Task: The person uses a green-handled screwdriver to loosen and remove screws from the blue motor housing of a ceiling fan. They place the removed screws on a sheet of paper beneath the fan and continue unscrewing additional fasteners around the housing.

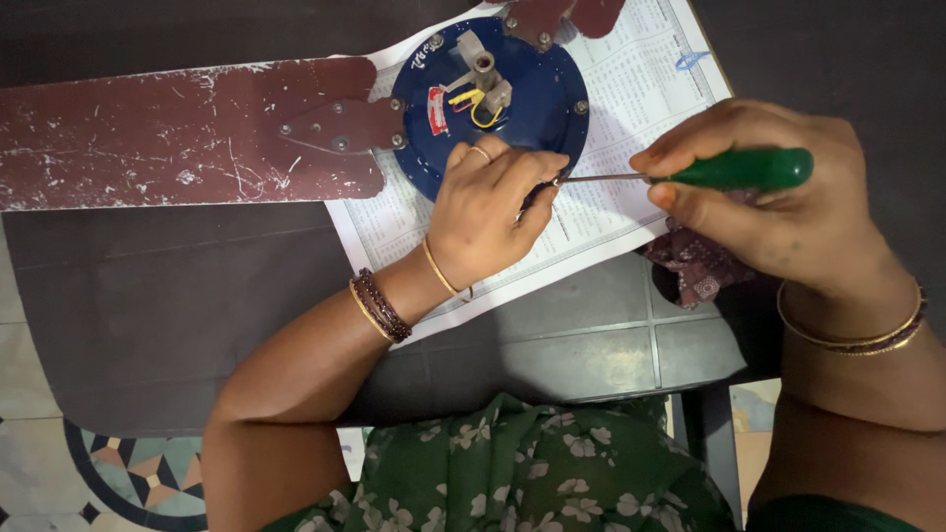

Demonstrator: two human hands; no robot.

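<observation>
Head view. Blue ceiling fan motor housing (512, 99) at 12 o'clock, on a printed paper sheet (631, 89). Left hand (488, 212) at centre, fingers clasped on the housing rim. Right hand (778, 202) at 3 o'clock, clenched round a green-handled screwdriver (729, 170), tip at the rim. Maroon fan blade (168, 133) at 10 o'clock.

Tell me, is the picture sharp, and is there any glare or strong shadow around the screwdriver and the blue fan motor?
Head view: mostly sharp; the screwdriver shaft and blue fan motor read clearly. Light is soft and even, with a faint sheen on the green handle and only a weak shadow under the left hand.
</observation>
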